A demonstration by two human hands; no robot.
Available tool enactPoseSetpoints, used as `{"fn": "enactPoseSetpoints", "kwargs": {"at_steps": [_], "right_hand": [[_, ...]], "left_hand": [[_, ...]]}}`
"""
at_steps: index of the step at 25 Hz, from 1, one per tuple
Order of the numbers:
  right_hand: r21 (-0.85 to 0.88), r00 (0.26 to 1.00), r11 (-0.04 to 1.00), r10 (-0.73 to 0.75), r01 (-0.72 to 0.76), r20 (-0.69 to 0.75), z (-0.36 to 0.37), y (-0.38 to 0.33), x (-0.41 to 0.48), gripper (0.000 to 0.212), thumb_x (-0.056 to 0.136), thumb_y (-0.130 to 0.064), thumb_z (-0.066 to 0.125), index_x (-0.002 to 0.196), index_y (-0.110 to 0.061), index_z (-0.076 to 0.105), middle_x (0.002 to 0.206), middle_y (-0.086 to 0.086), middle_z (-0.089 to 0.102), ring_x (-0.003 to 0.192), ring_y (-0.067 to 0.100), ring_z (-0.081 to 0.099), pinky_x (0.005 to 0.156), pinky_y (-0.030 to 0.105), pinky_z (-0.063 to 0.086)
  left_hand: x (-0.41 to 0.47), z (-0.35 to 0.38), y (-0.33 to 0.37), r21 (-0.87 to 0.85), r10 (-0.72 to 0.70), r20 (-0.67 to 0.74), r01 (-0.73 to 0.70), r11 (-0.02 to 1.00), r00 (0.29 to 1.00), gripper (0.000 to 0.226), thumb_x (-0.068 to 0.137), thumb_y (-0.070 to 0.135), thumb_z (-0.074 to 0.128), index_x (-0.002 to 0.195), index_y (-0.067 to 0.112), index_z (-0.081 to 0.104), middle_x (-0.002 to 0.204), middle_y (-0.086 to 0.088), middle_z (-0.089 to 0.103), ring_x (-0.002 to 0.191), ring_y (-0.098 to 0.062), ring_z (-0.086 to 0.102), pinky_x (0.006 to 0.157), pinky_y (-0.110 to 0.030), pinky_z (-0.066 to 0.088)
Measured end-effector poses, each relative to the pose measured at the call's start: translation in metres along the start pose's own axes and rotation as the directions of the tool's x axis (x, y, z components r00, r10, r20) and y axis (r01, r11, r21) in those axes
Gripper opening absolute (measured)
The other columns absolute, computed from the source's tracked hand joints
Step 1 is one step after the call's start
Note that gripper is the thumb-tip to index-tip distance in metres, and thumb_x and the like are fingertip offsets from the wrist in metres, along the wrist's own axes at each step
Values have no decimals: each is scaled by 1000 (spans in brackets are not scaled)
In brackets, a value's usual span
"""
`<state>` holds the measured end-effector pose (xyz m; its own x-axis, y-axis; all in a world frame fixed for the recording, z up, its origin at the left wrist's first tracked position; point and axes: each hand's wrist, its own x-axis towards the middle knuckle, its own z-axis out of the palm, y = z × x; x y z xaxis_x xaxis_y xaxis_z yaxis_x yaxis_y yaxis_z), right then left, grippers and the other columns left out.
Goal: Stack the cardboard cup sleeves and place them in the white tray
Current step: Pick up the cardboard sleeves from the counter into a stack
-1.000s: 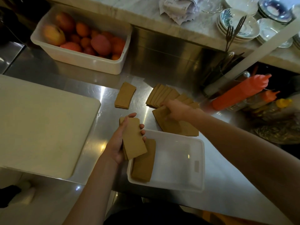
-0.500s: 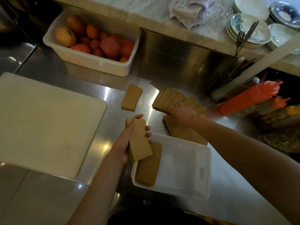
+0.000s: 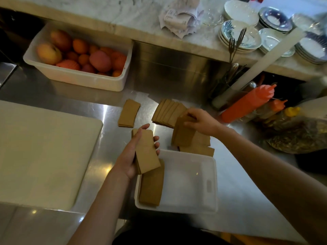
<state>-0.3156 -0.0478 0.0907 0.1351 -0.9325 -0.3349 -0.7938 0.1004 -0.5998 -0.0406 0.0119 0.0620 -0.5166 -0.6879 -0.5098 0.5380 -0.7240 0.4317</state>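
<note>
My left hand (image 3: 130,157) holds a stack of flat brown cup sleeves (image 3: 146,153) just above the left end of the white tray (image 3: 210,183). A pile of sleeves (image 3: 152,187) lies inside the tray along its left side. My right hand (image 3: 199,122) grips a few sleeves (image 3: 184,134), lifted at an angle off the loose sleeves (image 3: 198,145) beyond the tray. A fanned row of sleeves (image 3: 167,112) and a small separate pile (image 3: 128,113) lie further back on the steel counter.
A large white cutting board (image 3: 40,152) lies to the left. A white tub of fruit (image 3: 79,57) stands at the back left. Red and yellow squeeze bottles (image 3: 247,103) and a cutlery holder stand at the right; stacked plates (image 3: 240,36) sit on the marble ledge.
My right hand has closed on a few sleeves and raised them off the loose pile. My left hand keeps its stack at the tray's left end.
</note>
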Motion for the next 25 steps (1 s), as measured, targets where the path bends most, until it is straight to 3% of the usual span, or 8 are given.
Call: {"fn": "enactPoseSetpoints", "kwargs": {"at_steps": [4,8,12,14,16,19,22,25], "right_hand": [[310,987,951,44,7,-157,-38,-25,-45,15,92,-23,61,105,-30,59,101,-9,63,92,5,63,67,18,50],[509,998,860,56,-28,-39,-48,-51,-78,15,89,-21,65,103,-27,61,107,-4,64,103,14,63,80,32,56],[388,996,917,94,-88,2,-23,-68,-91,20,88,-21,68,105,-26,60,113,-2,56,108,17,54,88,39,53],[325,991,942,114,-84,-75,-10,-72,-93,22,88,-23,68,107,-27,59,107,-5,56,100,14,56,84,35,54],[270,980,960,121,-74,-160,0,-73,-95,25,88,-24,68,111,-28,58,105,-10,56,96,9,55,79,24,50],[193,963,979,114,-67,-244,12,-72,-100,34,87,-23,69,120,-24,58,108,-13,55,99,6,52,75,13,43],[201,949,978,112,-53,-294,18,-71,-107,38,86,-25,71,122,-24,59,107,-14,54,101,8,53,70,21,50],[158,928,987,80,-23,-364,25,-68,-110,38,83,-29,74,118,-24,61,108,-11,60,100,7,54,78,22,49]], "left_hand": [[10,13,2,65,-32,-10,33,997,999,49,87,50,65,132,31,59,114,-15,68,95,-26,68,78,-42,57],[20,26,0,142,-104,-2,103,985,995,52,85,60,59,128,30,61,115,-15,71,98,-30,72,73,-43,59],[26,42,-11,311,-190,88,154,938,978,62,74,70,60,125,35,63,118,-13,72,105,-36,69,71,-47,59],[28,48,-17,379,-252,82,204,903,964,90,59,75,68,135,27,56,122,-16,69,107,-36,68,73,-45,59],[28,50,-22,402,-304,70,252,880,950,101,52,76,71,135,20,56,121,-18,70,104,-34,70,73,-42,59],[27,54,-26,339,-360,133,299,892,923,84,59,70,73,125,18,66,116,-21,71,98,-34,71,74,-43,60],[26,55,-30,316,-379,171,314,895,910,64,67,64,70,114,22,73,113,-20,72,98,-35,72,73,-44,60],[31,54,-32,327,-440,133,379,865,888,77,61,63,77,121,17,65,105,-20,74,89,-34,74,66,-42,60]]}}
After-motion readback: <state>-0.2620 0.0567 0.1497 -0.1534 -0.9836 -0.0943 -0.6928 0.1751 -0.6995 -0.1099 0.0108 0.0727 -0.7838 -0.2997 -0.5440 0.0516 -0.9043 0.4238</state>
